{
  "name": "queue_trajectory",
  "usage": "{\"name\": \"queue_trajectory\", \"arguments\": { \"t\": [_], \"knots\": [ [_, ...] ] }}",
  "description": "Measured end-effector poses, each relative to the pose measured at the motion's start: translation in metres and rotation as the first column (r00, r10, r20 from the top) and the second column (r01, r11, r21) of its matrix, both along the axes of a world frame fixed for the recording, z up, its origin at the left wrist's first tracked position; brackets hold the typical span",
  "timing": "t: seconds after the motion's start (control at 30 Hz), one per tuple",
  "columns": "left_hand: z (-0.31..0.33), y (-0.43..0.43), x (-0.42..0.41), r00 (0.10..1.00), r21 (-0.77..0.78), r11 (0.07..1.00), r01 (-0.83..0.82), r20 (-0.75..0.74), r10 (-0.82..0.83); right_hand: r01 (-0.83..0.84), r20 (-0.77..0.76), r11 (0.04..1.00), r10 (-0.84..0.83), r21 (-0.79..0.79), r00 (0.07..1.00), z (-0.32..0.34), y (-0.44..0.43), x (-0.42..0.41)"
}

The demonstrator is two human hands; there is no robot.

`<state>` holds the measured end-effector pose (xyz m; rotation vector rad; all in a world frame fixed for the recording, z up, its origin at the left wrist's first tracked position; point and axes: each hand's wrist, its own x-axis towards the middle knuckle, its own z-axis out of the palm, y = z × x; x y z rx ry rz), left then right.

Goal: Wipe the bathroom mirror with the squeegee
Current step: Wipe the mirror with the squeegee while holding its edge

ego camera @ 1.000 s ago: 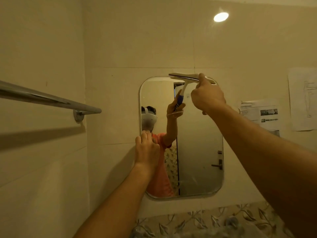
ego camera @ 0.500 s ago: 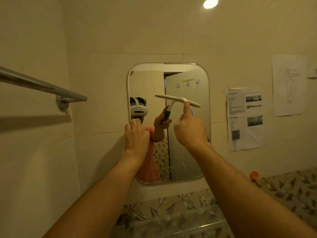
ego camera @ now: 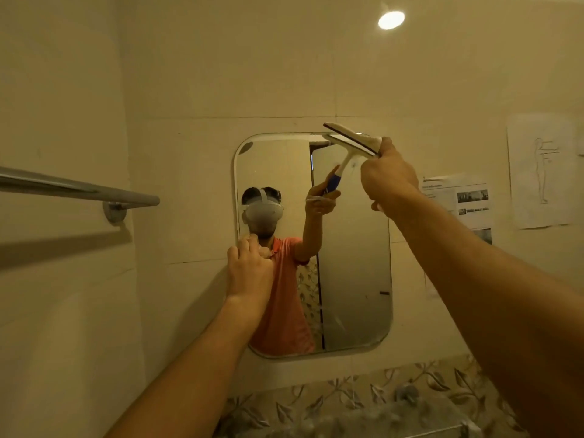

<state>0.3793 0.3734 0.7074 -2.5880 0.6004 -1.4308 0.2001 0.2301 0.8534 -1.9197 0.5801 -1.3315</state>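
A rounded rectangular mirror (ego camera: 354,279) hangs on the tiled wall. My right hand (ego camera: 388,175) grips a white squeegee (ego camera: 350,139) whose blade lies tilted across the mirror's top right corner; its blue-banded handle shows only in the reflection. My left hand (ego camera: 249,267) rests on the mirror's left edge about halfway down, fingers curled around the rim. The glass reflects a person in an orange shirt wearing a headset.
A chrome towel bar (ego camera: 79,189) juts out from the left wall at mirror height. Printed sheets (ego camera: 458,200) and a drawing (ego camera: 542,172) are stuck to the wall on the right. Leaf-patterned tiles (ego camera: 363,403) run below the mirror. A ceiling light (ego camera: 391,19) glows above.
My right hand has lifted the squeegee from the middle of the mirror back up to its top right corner. My left hand stays on the left edge.
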Motion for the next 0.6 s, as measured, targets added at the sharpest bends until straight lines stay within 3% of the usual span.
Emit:
{"name": "queue_trajectory", "arguments": {
  "t": [0.3, 0.6],
  "knots": [
    [-0.001, 0.000, 0.002, 1.000, 0.002, 1.000, -0.021, 0.006, 0.021, 0.047, -0.089, 0.999, -0.048, -0.013, 0.995, 0.010, -0.011, 0.015],
    [0.001, 0.001, 0.000, 1.000, -0.004, 1.000, -0.016, 0.023, 0.016, 0.028, -0.130, 1.000, -0.028, -0.003, 0.991, -0.046, 0.020, 0.023]
  ]
}}
